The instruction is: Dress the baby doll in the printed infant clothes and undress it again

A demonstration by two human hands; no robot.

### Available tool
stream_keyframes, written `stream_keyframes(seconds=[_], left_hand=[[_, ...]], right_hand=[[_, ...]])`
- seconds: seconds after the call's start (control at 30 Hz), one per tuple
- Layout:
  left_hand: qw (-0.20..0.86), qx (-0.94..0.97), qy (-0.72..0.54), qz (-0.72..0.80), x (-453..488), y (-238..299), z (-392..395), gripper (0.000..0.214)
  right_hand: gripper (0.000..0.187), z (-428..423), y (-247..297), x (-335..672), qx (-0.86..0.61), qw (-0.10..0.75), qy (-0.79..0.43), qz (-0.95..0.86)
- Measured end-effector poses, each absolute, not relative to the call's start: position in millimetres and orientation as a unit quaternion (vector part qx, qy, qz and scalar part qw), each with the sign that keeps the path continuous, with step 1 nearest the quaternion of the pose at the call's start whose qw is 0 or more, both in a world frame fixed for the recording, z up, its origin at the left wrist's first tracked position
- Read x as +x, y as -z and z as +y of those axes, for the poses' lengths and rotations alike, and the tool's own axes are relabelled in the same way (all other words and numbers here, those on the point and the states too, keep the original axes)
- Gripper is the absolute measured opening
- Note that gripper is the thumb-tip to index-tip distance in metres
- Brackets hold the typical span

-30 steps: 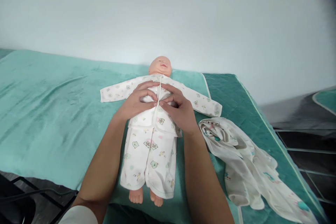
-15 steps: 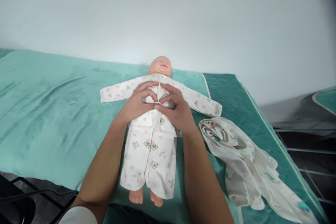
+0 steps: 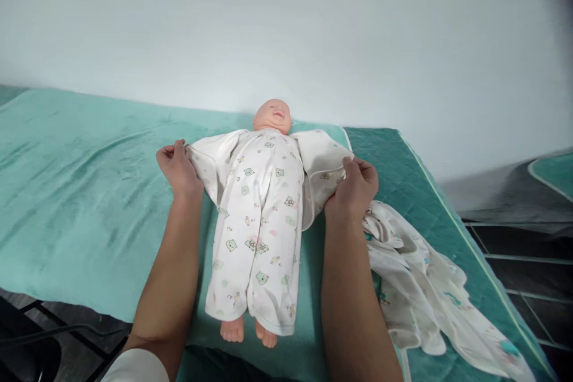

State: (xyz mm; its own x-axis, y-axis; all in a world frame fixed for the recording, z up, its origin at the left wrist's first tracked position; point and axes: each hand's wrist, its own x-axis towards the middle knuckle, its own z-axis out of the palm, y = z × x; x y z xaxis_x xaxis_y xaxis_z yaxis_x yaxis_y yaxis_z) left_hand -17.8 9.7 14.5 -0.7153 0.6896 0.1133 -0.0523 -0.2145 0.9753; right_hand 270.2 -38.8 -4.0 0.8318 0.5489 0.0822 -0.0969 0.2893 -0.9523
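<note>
A baby doll (image 3: 273, 116) lies face up with its feet toward me, dressed in white printed trousers (image 3: 253, 239) pulled up high over its chest. Its white printed jacket (image 3: 319, 152) is spread apart at the front. My left hand (image 3: 179, 167) pinches the jacket's left front edge out to the side. On the other side, my right hand (image 3: 353, 185) grips the right front edge, with the flap raised and its plain inner face showing. The jacket's sleeves are mostly hidden behind the flaps and my hands.
Under the doll is a light green cover (image 3: 102, 191) on the table. A darker green quilted pad (image 3: 403, 173) lies at the right, bearing crumpled white printed baby clothes (image 3: 421, 274). A pale wall (image 3: 286, 24) rises behind. Dark metal rails (image 3: 528, 259) stand beyond the right edge.
Both hands have moved apart from the middle of the doll's chest, drawing the jacket fronts outward. The trousers' upper part now shows.
</note>
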Motion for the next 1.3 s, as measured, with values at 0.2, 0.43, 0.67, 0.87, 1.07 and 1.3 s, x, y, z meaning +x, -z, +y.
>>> stream_keyframes(seconds=[0.2,0.43,0.67,0.87,1.07,1.3], left_hand=[[0.114,0.618,-0.539,0.561,3.0,-5.1,11.5,0.024],[0.062,0.729,-0.364,0.576,6.2,7.1,29.1,0.035],[0.045,0.717,-0.357,0.597,5.0,4.6,34.6,0.041],[0.072,0.634,-0.453,0.623,-5.1,11.9,44.5,0.044],[0.065,0.573,-0.481,0.661,-7.7,9.3,40.4,0.041],[0.048,0.600,-0.453,0.658,-0.4,-1.3,33.5,0.043]], right_hand=[[0.048,-40.1,16.2,254.9,-0.642,0.611,-0.149,-0.439],[0.044,-24.9,20.6,251.5,-0.688,0.444,-0.014,-0.575],[0.050,-14.0,6.4,271.1,-0.684,0.312,0.017,-0.660],[0.046,3.0,17.8,305.3,-0.730,0.377,0.016,-0.570],[0.051,-15.4,2.1,295.8,-0.676,0.359,0.075,-0.639],[0.065,-27.1,-3.1,274.5,-0.645,0.283,0.007,-0.710]])
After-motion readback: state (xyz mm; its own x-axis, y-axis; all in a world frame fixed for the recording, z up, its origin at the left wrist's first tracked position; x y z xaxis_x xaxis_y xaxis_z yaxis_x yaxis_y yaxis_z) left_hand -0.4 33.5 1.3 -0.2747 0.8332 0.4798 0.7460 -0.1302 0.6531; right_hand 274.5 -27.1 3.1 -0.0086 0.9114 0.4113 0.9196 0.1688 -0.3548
